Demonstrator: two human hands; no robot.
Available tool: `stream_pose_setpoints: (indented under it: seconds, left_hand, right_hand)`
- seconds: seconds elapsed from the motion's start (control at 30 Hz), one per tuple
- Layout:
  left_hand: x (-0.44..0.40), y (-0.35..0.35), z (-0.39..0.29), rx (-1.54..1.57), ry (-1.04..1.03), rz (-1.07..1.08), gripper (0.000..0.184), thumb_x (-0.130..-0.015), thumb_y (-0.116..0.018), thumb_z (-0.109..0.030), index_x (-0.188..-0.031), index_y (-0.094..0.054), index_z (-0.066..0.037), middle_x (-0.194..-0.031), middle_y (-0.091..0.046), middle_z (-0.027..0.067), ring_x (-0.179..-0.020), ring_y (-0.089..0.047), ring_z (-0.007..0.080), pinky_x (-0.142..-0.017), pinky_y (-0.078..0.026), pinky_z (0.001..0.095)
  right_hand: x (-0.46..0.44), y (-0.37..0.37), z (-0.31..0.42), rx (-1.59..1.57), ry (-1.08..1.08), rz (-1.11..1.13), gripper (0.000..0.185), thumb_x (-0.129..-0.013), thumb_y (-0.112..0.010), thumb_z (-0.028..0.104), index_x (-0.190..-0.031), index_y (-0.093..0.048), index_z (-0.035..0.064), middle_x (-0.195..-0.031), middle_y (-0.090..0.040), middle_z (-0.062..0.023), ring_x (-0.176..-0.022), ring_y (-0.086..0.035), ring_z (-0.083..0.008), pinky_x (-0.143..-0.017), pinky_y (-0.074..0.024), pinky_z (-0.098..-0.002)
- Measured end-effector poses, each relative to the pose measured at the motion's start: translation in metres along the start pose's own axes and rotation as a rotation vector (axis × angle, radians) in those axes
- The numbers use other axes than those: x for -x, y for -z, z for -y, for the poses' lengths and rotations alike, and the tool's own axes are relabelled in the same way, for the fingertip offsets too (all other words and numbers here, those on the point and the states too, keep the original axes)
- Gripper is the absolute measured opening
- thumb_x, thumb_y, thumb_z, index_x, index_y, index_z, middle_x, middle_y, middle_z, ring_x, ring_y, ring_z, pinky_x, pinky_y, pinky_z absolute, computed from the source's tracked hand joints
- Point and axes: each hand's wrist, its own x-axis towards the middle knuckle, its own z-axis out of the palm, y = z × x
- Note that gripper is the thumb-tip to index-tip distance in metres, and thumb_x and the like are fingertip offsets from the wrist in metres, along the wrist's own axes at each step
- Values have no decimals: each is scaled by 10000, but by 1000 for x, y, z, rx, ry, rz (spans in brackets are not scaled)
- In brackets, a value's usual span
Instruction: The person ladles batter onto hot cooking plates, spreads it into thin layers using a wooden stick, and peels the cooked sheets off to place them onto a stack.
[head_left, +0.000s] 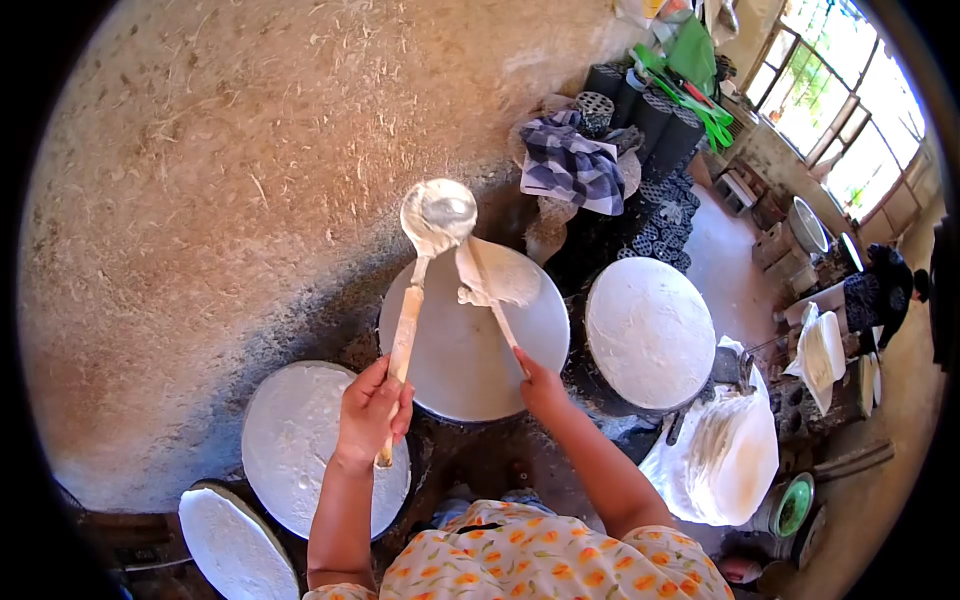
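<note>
My left hand point(370, 413) is closed around the wooden handle of a ladle point(438, 215), whose batter-smeared metal bowl is raised over the far edge of the middle round griddle point(440, 350). In my right hand point(543, 388) is the thin handle of a spreader point(478, 270). The spreader's head touches or hovers just over a patch of white batter point(515, 277) at the griddle's far side; which one I cannot tell. The ladle's bowl and the spreader's head are close together.
White-coated griddles stand at left point(300, 440), far lower left point(230, 545) and right point(650, 333). Stacked thin sheets point(720, 455) lie at lower right. Behind are a checkered cloth point(575, 160) and black briquettes point(660, 215). A mud wall point(230, 200) rises at left.
</note>
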Motion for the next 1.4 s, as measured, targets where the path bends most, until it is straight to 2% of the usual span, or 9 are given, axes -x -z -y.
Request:
stream_pose_setpoints:
  seconds: [0.3, 0.5, 0.6, 0.7, 0.77, 0.93, 1.13, 1.33, 1.4]
  left_hand:
    - [5, 4, 15, -233, -3, -46, 343, -943, -425, -95, -1278, -454, -26, -688, -479, 0, -452, -425, 52, -371, -356, 194]
    - [15, 7, 11, -239, 22, -78, 306, -922, -443, -76, -1218, -479, -7, -662, -471, 7, -428, -404, 53, -354, -347, 199]
    - [23, 22, 3, 524, 82, 129, 355, -911, -477, -106, -1237, -466, 32, -650, -439, 23, -385, -353, 53, -307, -311, 204]
    - [32, 10, 1, 522, -121, 33, 390, -922, -471, -107, -1283, -420, 32, -648, -431, 21, -364, -347, 51, -297, -305, 194]
    - [35, 7, -6, 425, -131, -60, 345, -931, -467, -120, -1239, -447, 34, -651, -432, 20, -365, -341, 53, -303, -304, 192]
    - [39, 15, 8, -64, -114, -147, 198, -945, -442, -120, -1081, -491, 16, -682, -462, 26, -380, -360, 58, -324, -323, 202]
    - [46, 2, 11, -58, -88, -182, 186, -948, -421, -114, -1064, -481, 18, -691, -469, 35, -392, -375, 65, -336, -340, 208]
    - [62, 14, 13, -96, -110, -242, 166, -945, -392, -91, -1037, -476, 18, -682, -465, 37, -392, -375, 65, -331, -341, 208]
    - [66, 12, 15, -107, -108, -260, 161, -944, -386, -87, -1025, -478, 17, -678, -463, 36, -392, -376, 64, -330, -341, 209]
  right_hand:
    - [34, 4, 1, 172, 119, 215, 575, -754, -440, -72, -1282, -532, 136, -1075, -617, -230, -998, -629, -311, -843, -477, -323]
    - [6, 23, -51, 13, 86, -188, 567, -740, -453, -89, -1262, -546, 112, -1113, -630, -193, -1045, -620, -259, -862, -472, -299]
    - [-3, 7, -37, -13, 53, -34, 562, -754, -460, -76, -1277, -535, 112, -1077, -642, -194, -983, -633, -252, -853, -472, -305]
    - [1, -15, -43, 17, 353, -18, 575, -763, -464, -63, -1291, -532, 153, -956, -651, -184, -807, -633, -246, -775, -481, -308]
    - [24, 2, -10, 88, 201, 198, 586, -765, -451, -34, -1311, -508, 169, -1047, -609, -246, -981, -611, -362, -887, -446, -357]
    - [44, 34, -19, 120, 110, 329, 566, -771, -454, -28, -1286, -536, 189, -943, -625, -244, -877, -625, -372, -795, -485, -356]
    - [-31, 24, -36, -55, 75, -43, 582, -746, -469, -64, -1270, -554, 174, -852, -640, -203, -762, -619, -252, -739, -479, -310]
    - [12, 35, -27, -14, 395, 264, 555, -754, -465, -42, -1274, -547, 133, -956, -663, -179, -865, -636, -202, -761, -481, -294]
    - [26, 62, -22, 31, 41, 465, 549, -735, -475, -67, -1239, -571, 128, -986, -656, -191, -842, -628, -237, -797, -469, -287]
